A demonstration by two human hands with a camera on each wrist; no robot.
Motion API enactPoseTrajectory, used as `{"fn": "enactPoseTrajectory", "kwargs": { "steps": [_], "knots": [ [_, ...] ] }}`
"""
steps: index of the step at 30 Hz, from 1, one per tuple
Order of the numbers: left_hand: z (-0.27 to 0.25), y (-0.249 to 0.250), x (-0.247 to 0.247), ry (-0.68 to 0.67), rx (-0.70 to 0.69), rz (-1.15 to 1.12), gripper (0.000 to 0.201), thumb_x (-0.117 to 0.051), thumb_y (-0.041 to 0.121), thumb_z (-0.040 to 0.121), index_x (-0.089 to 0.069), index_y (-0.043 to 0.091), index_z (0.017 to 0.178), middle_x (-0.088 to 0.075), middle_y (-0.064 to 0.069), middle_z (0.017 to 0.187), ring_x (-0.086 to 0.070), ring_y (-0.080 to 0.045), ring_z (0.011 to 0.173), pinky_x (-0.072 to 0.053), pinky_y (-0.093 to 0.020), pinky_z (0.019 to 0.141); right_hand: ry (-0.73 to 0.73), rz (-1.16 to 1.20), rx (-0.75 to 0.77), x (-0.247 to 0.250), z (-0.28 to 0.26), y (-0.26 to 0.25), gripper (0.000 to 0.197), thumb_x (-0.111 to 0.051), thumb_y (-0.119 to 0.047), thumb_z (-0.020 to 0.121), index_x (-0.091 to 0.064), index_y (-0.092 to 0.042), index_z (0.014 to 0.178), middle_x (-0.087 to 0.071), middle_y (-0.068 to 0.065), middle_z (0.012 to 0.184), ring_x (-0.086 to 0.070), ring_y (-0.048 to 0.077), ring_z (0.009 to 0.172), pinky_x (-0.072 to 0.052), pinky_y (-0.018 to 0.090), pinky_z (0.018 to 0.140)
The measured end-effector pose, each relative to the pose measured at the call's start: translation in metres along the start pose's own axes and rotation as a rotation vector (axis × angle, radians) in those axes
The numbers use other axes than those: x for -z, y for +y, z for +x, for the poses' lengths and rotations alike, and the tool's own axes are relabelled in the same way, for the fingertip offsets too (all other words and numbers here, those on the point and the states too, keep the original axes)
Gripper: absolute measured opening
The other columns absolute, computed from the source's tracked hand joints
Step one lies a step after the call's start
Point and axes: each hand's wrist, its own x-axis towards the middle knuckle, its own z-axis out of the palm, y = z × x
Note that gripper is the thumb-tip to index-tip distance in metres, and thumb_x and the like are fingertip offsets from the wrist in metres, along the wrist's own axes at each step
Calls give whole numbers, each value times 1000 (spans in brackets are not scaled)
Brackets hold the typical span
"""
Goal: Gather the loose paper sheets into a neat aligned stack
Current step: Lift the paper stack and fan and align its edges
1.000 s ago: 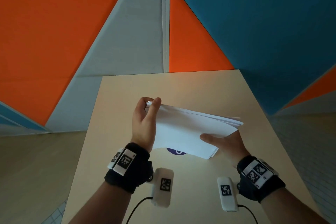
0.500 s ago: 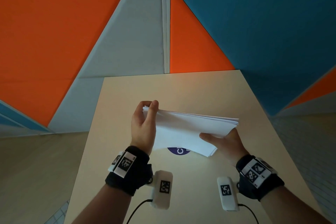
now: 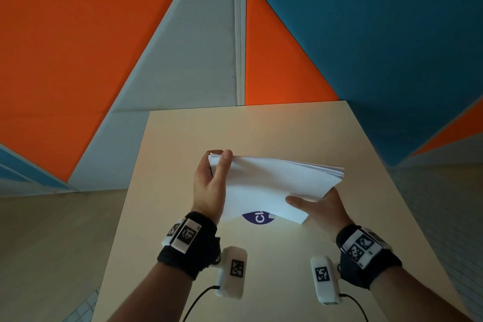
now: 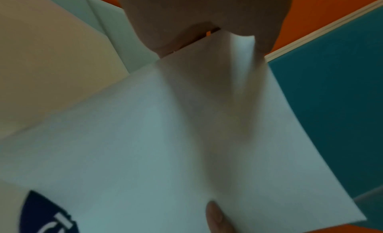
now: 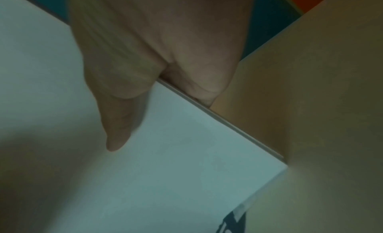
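While the paper sheets (image 3: 271, 185) were held up off the table (image 3: 183, 138), each hand had one end of the bundle: the left hand (image 3: 209, 185) pinched the far-left corner between thumb and curled fingers, and the right hand (image 3: 320, 208) gripped the near-right edge, thumb lying flat on top and the fingers hidden beneath.

To square the bundle well, the grip probably needed loosening just enough for the sheets to slide — then the lower edge could be tapped on the table, with both hands acting as side guides. A pinch kept too tight would likely lock the offsets in place.

The sheets were thin, white and matte, sagging in a shallow curve between the two hands. At the far-right corner the edges fanned slightly, several layers showing — not yet flush. The right wrist view showed the side edge as a fairly tight line. The table was smooth, pale beige, with a dark purple round sticker (image 3: 257, 218) partly covered by the paper.
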Motion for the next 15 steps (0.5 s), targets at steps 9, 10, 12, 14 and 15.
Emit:
{"fn": "enactPoseTrajectory", "kwargs": {
  "steps": [9, 10, 12, 14, 15],
  "knots": [
    [5, -18, 8, -186, 72, -74, 44, -61, 43, 77, -48, 10, 102, -64, 5, 84, -62, -15, 80, -51, -24, 73, 14, 8, -35, -6, 3, 5, 29, -81, 2, 73, -71, -19, 90, -77, -2, 90, -73, 0, 75, -55, 13, 63],
    [6, -22, 11, -209, 115, -59, 44, -68, 34, 75, -50, 10, 107, -69, 3, 91, -67, -15, 85, -53, -26, 75, 17, 4, -43, -7, 4, 6, 29, -82, 2, 73, -71, -20, 89, -76, -2, 89, -73, 0, 75, -55, 14, 65],
    [7, -34, 18, -221, 196, 2, 42, -70, 15, 72, -58, 13, 112, -74, -2, 104, -70, -21, 97, -56, -34, 83, 30, -26, -67, -9, 5, 8, 28, -82, 0, 74, -71, -22, 86, -76, -4, 88, -72, 0, 77, -56, 21, 71],
    [5, -42, 22, -194, 257, 71, 37, -65, 8, 69, -67, 17, 105, -76, -2, 99, -69, -26, 97, -55, -38, 85, 31, -65, -90, -11, 5, 12, 26, -82, -3, 75, -71, -24, 85, -76, -5, 88, -73, 8, 84, -56, 30, 74],
    [4, -43, 22, -179, 275, 92, 33, -63, 8, 69, -69, 19, 100, -77, 0, 94, -68, -27, 95, -55, -38, 83, 38, -74, -103, -10, 7, 14, 25, -82, -4, 75, -71, -24, 86, -76, -4, 89, -73, 13, 88, -56, 31, 75]
  ]
}}
